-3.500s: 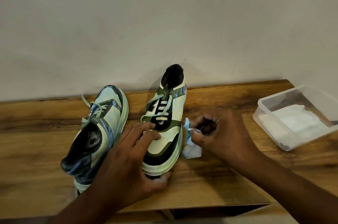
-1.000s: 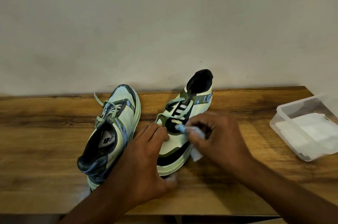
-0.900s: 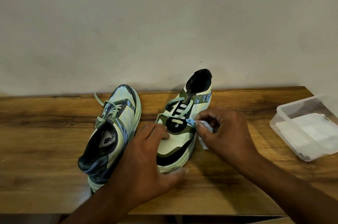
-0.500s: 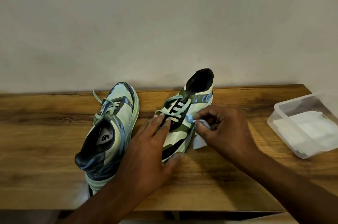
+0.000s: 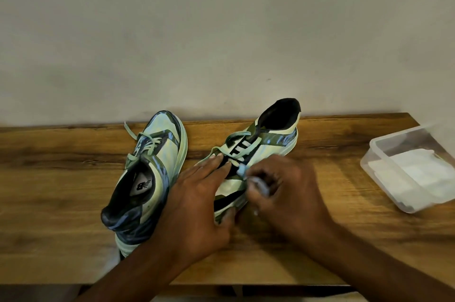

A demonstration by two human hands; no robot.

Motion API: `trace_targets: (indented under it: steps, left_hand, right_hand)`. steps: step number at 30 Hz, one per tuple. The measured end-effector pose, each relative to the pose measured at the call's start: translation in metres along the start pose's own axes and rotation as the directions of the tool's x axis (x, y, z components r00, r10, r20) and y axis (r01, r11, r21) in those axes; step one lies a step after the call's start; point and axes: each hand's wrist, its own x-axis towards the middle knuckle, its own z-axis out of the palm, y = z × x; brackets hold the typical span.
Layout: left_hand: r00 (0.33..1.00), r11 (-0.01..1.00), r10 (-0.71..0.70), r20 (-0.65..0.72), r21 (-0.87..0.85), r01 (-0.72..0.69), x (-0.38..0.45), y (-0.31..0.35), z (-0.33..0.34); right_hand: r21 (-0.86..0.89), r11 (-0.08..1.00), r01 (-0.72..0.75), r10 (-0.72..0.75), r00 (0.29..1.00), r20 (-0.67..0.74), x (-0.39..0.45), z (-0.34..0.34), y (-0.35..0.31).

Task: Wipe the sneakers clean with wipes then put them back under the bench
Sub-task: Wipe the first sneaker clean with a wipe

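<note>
On the wooden table (image 5: pixel 61 193), one sneaker (image 5: pixel 147 178) waits untouched-looking; the left hand (image 5: pixel 197 200), fingers flat, steadies the second sneaker (image 5: pixel 258 149) while the right hand (image 5: pixel 290 193) pinches a wipe (image 5: pixel 242 169) against it. Cleaning appears midway; returning both under the bench remains.

Two pale-green mesh sneakers with dark trim stand upright on the wooden bench top — the left sneaker (image 5: pixel 145 178) toe toward the back edge, the right sneaker (image 5: pixel 258 153) heel toward it. A crumpled pale-blue wipe (image 5: pixel 256 182) touches the right sneaker's side.
</note>
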Motion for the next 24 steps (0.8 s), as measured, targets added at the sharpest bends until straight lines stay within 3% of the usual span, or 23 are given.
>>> trace_targets:
  steps: [2,4,8,10,14,16,21,24]
  left_hand:
    - [1.000,1.000,0.000,0.014,-0.012,0.000,0.000,-0.001,0.000]
    - [1.000,1.000,-0.001,0.027,-0.005,0.001,0.000,-0.002,-0.001]
    - [1.000,1.000,0.001,0.019,0.010,-0.002,0.000,-0.002,0.000]
    - [1.000,1.000,0.002,0.013,0.008,-0.002,0.000,-0.002,0.001]
    - [1.000,1.000,0.002,0.019,-0.010,-0.001,0.001,-0.004,0.001]
    - [1.000,1.000,0.004,0.021,-0.016,-0.003,0.001,-0.004,0.000]
    - [1.000,1.000,0.012,0.015,0.011,-0.012,0.000,-0.003,0.000]
    - [1.000,1.000,0.009,0.019,0.002,-0.009,0.001,-0.004,0.001]
  right_hand:
    - [-0.018,0.997,0.078,-0.075,0.992,0.100,-0.009,0.008,-0.010]
    - [-0.017,0.998,0.061,-0.059,0.991,0.120,-0.004,0.004,-0.007]
    - [-0.013,0.996,-0.090,0.089,0.993,-0.083,0.015,-0.015,0.013]
    - [-0.040,0.995,-0.090,0.085,0.991,-0.100,0.013,-0.012,0.010]
    - [-0.033,0.997,0.066,-0.064,0.995,0.081,-0.008,0.010,-0.011]
    - [-0.024,0.997,0.071,-0.068,0.991,0.114,-0.005,0.008,-0.009]
    - [-0.021,0.994,-0.106,0.104,0.989,-0.106,0.017,-0.013,0.014]
    - [-0.051,0.998,-0.033,0.030,0.998,-0.061,0.006,0.001,0.002]
